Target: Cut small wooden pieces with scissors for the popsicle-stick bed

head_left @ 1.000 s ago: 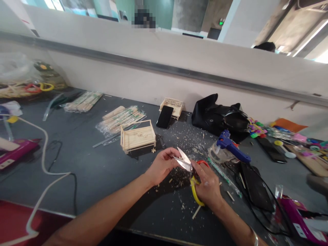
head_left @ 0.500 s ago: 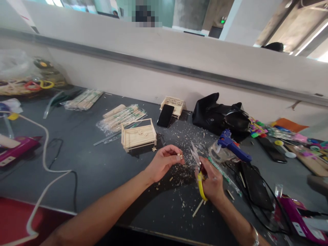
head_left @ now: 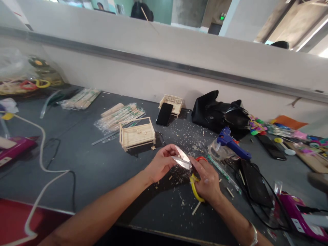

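Observation:
My left hand (head_left: 161, 164) is closed in a pinch on a small pale wooden piece, flower-like in the earlier frame and now mostly behind metal blades. Gripped in my right hand (head_left: 208, 179) is a pair of scissors (head_left: 183, 164) with red and yellow handles. Its blades are spread and reach the fingertips of my left hand, around the small piece. Left of my hands stands a miniature stick-built bed-like frame (head_left: 137, 137) with small flower shapes on its top. Another wooden flower (head_left: 153, 147) lies by its corner. Pale clippings are scattered under and beyond both hands.
Behind are packs of wooden sticks (head_left: 121, 116), a phone (head_left: 164, 114) leaning on a miniature bench (head_left: 176, 102), and a black bag (head_left: 220, 112). At right lie a blue glue gun (head_left: 233, 145), cables and another phone (head_left: 256, 184). A white cord (head_left: 42, 164) runs down the left.
The scissors have swung left and their blades have opened, coming up to the small piece in my left hand. My left hand has stayed nearly in place.

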Demonstrator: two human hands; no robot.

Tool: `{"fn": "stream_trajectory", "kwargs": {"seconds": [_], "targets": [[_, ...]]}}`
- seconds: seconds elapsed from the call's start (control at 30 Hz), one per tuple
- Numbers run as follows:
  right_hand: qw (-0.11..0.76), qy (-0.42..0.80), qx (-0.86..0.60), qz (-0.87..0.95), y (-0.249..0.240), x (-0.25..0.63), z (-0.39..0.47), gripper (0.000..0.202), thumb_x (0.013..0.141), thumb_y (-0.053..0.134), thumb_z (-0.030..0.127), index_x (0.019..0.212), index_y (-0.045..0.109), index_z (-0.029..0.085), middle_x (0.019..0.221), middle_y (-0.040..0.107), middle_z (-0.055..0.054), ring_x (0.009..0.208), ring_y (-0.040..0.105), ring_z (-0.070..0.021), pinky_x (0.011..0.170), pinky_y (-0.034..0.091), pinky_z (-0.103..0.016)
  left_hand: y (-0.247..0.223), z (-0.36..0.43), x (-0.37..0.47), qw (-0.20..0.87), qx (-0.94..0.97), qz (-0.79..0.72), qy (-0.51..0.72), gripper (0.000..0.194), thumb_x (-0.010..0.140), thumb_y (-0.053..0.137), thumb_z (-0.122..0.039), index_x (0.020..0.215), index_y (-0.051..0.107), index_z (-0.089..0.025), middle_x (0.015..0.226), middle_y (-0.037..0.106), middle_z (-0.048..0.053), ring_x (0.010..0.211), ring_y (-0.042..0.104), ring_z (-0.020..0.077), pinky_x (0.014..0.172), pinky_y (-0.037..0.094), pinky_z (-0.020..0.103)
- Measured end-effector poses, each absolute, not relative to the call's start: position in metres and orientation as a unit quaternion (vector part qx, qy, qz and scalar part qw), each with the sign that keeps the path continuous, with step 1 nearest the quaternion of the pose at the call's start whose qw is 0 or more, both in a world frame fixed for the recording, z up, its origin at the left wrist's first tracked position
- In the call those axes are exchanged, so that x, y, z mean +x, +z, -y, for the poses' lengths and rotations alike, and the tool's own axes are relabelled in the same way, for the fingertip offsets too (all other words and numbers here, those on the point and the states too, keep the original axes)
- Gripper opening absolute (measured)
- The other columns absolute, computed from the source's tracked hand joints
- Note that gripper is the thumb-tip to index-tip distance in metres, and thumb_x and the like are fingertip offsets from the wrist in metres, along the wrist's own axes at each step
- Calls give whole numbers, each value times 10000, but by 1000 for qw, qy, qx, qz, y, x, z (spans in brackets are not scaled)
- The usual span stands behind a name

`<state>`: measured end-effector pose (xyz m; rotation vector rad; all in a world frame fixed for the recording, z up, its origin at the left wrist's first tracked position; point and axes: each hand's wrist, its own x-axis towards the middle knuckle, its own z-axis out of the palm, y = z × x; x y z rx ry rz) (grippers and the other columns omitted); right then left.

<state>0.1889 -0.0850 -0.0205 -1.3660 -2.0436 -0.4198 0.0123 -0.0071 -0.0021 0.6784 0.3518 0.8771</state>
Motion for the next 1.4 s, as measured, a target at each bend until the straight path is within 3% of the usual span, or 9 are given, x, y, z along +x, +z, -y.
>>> {"fn": "stream_trajectory", "kwargs": {"seconds": [0.63, 1.0, 1.4], "targets": [[296, -159, -528, 780, -24, 191, 88, 664, 724, 516, 86, 1372, 541, 227, 818, 548, -40, 736, 539, -201, 621, 490, -298, -3, 4, 8, 866, 313, -175, 347, 257, 600, 823, -117, 828, 709, -149, 703, 713, 18, 614, 654, 127, 608, 497, 218], [284, -155, -526, 787, -24, 193, 89, 658, 705, 499, 71, 1343, 566, 221, 821, 542, -40, 732, 538, -195, 592, 483, -277, -6, 2, 8, 874, 310, -182, 327, 325, 579, 861, -167, 862, 702, -141, 725, 730, 32, 621, 666, 130, 594, 500, 210], [296, -173, -518, 784, -24, 193, 87, 609, 718, 487, 47, 1297, 601, 199, 748, 555, -26, 665, 535, -175, 551, 454, -250, -6, 2, 9, 869, 305, -183, 344, 303, 582, 799, -74, 859, 694, -137, 715, 712, 25, 635, 659, 124, 630, 510, 213]]}}
